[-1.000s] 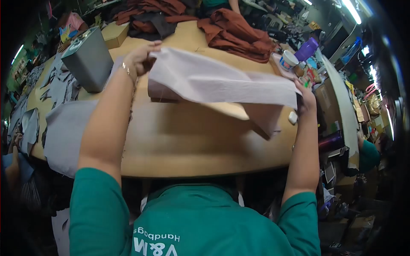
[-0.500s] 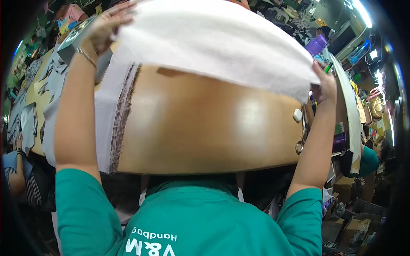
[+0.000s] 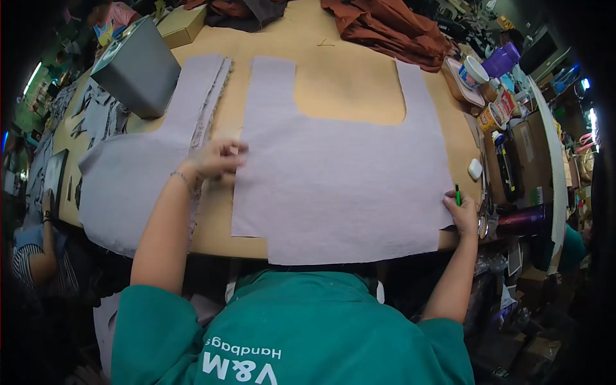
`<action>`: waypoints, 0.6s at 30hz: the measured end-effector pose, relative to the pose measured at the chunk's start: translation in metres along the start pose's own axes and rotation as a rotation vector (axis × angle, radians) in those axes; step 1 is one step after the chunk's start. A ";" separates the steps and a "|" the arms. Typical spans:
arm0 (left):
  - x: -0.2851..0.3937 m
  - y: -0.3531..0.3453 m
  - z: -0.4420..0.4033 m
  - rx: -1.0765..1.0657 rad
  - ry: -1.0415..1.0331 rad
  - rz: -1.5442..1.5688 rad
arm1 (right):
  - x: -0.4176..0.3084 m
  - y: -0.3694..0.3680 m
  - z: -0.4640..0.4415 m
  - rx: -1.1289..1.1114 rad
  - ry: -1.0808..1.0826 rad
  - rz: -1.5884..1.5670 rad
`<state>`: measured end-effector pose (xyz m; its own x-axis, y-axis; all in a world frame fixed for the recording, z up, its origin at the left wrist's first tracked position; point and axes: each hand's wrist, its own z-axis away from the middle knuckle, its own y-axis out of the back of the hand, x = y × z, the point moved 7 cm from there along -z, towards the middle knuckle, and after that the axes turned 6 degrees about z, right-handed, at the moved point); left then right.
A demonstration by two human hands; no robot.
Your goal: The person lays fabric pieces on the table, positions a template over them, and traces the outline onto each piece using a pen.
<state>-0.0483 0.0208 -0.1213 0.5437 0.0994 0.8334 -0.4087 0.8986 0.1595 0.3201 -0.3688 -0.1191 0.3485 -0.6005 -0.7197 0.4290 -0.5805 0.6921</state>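
A pale lilac cloth panel (image 3: 346, 173) with a U-shaped cutout at its far side lies flat on the wooden table (image 3: 353, 83), its near edge at the table's front. My left hand (image 3: 221, 160), slightly blurred, is at the panel's left edge, fingers apart, with nothing visibly held. At the right edge, my right hand (image 3: 463, 212) has its fingers closed round a green pen (image 3: 457, 194), beside the cloth. To the left lies a stack of similar lilac cloth (image 3: 141, 173) with frayed edges.
A grey metal box (image 3: 138, 70) stands on the stack's far left. Rust-brown cloth (image 3: 388, 29) is heaped at the back. Along the right are a white case (image 3: 475, 169), scissors, a tub (image 3: 473, 72) and a purple bottle (image 3: 502, 60). Another person's arm (image 3: 48, 237) shows at far left.
The lilac panel, held up between both hands before, now lies flat on the table. Both hands have come down towards me, and my left hand has moved right and opened.
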 end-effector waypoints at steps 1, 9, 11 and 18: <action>0.012 0.007 -0.011 0.137 -0.042 -0.011 | -0.003 -0.001 0.001 0.017 -0.005 0.054; 0.091 0.070 -0.145 0.666 -0.304 -0.080 | -0.003 -0.002 0.012 0.299 0.079 0.187; 0.112 0.078 -0.175 0.596 -0.401 -0.062 | 0.004 -0.005 0.013 0.312 0.042 0.119; 0.151 0.083 -0.224 0.209 -0.556 0.217 | -0.009 -0.002 0.016 0.373 0.024 0.204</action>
<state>0.1638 0.2060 -0.1010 -0.0068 -0.0176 0.9998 -0.6323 0.7746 0.0093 0.3022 -0.3710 -0.1130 0.4157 -0.7133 -0.5643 0.0196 -0.6133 0.7896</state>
